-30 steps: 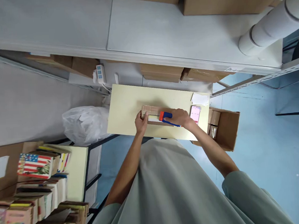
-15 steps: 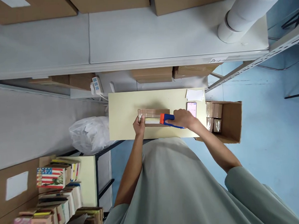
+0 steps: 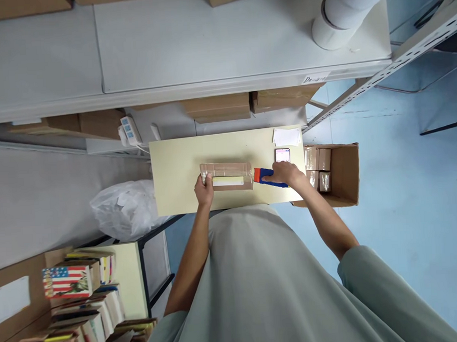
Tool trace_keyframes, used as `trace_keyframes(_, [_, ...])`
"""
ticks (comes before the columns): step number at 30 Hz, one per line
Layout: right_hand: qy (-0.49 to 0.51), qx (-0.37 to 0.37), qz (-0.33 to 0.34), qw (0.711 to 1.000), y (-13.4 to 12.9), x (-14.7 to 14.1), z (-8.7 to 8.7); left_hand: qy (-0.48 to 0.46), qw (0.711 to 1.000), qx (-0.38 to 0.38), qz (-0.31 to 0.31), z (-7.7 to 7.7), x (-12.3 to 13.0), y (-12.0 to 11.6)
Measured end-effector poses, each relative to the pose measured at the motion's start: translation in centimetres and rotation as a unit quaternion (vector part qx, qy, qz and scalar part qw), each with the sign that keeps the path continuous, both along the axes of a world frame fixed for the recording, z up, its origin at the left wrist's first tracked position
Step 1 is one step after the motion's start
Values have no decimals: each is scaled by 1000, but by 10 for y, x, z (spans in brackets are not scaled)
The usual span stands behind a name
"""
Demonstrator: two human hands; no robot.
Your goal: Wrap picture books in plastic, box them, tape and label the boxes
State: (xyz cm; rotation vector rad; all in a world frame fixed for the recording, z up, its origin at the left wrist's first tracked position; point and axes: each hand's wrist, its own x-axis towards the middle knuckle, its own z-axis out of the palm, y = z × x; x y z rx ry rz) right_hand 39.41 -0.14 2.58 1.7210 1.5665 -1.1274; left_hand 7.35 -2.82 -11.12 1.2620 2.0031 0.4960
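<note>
A long brown cardboard box (image 3: 228, 169), with shiny clear tape on it, lies on the cream table (image 3: 174, 163). Its near part shows a yellow and white strip (image 3: 228, 181). My left hand (image 3: 204, 191) grips the box's left end, thumb on top. My right hand (image 3: 286, 173) is wrapped round a blue and orange tape dispenser (image 3: 266, 177), whose orange head sits just off the box's right end. Whether a strand of tape joins them I cannot tell. A lit phone (image 3: 282, 154) lies just beyond my right hand.
White papers (image 3: 287, 136) lie at the table's far right corner. An open carton (image 3: 343, 175) holding several small taped boxes stands to the right. A white plastic bag (image 3: 123, 209) and stacked books (image 3: 90, 316) are at left. A grey shelf (image 3: 206, 44) spans the far side.
The tape dispenser in my right hand has moved right, from over the box to past its right end. My left hand stays on the box. The whole view has shifted slightly.
</note>
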Motion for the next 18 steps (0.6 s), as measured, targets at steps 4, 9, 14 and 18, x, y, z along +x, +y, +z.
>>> trace_keyframes(4, [-22, 29, 5, 999, -5, -17, -5, 65, 998, 21, 6, 0, 4, -4])
trace_keyframes(9, [-43, 79, 16, 996, -11, -33, -10, 71, 997, 21, -5, -3, 4, -7])
trace_keyframes(14, [-45, 93, 22, 994, -13, -40, -13, 77, 995, 54, 22, -6, 5, -2])
trace_keyframes(18, [-58, 105, 17, 993, -14, -47, -11, 77, 994, 73, 31, -2, 5, 4])
